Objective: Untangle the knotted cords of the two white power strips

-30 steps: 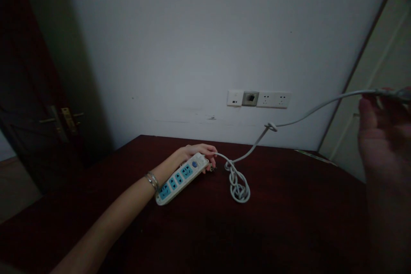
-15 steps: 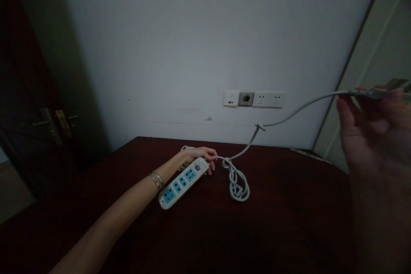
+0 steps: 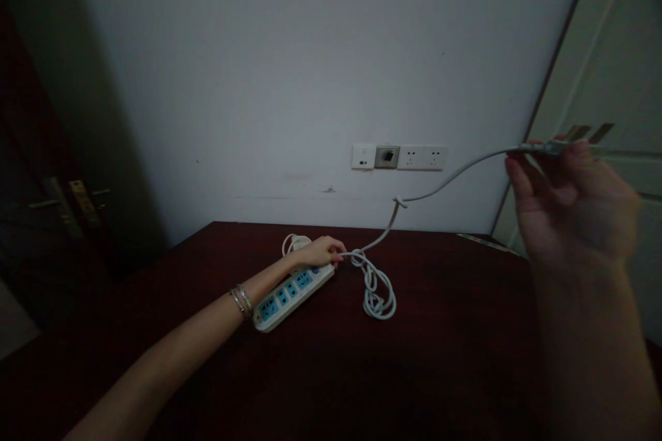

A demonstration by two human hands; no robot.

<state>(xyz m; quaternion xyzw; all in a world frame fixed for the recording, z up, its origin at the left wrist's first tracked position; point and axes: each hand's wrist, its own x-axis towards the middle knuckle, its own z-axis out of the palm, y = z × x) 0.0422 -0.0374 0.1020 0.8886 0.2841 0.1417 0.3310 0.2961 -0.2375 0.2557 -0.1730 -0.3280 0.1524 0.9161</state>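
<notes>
A white power strip (image 3: 276,318) with blue sockets lies slantwise on the dark red table. My left hand (image 3: 321,252) rests over its far end, partly hiding the blue switch, with fingers closed on the cord where it leaves the strip. The white power cord (image 3: 392,303) is bunched in tangled loops on the table right of that hand. From there it rises through a small knot (image 3: 400,202) in the air to my right hand (image 3: 574,200). That hand, raised at the right, grips the cord's plug (image 3: 554,147), whose body the fingers partly cover.
Behind the left hand lies a white coiled cable (image 3: 288,243), partly hidden. Wall sockets (image 3: 423,158) and a switch plate (image 3: 387,157) sit above the table's back edge. A dark door with a brass handle (image 3: 80,200) is at left, a pale cabinet door (image 3: 579,76) at right.
My right hand has come leftward in the picture with the plug, showing more of the hand. My left hand has shifted slightly over the strip's switch end. The whole view has turned a little right.
</notes>
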